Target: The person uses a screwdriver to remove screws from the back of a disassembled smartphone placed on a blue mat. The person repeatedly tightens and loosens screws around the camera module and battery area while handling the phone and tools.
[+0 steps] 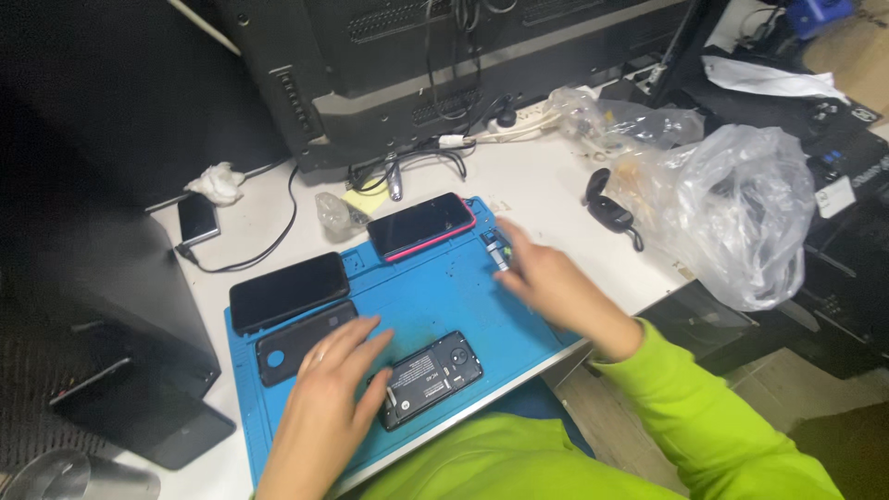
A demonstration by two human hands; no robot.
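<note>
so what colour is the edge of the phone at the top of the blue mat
Pink: the phone has a pink edge around a black screen. It shows best in the head view, beyond the right hand.

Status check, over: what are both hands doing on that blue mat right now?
Left hand open, resting beside opened phone. Right hand open, blurred, reaching at small tool on blue mat. Pink-edged phone close by.
</note>
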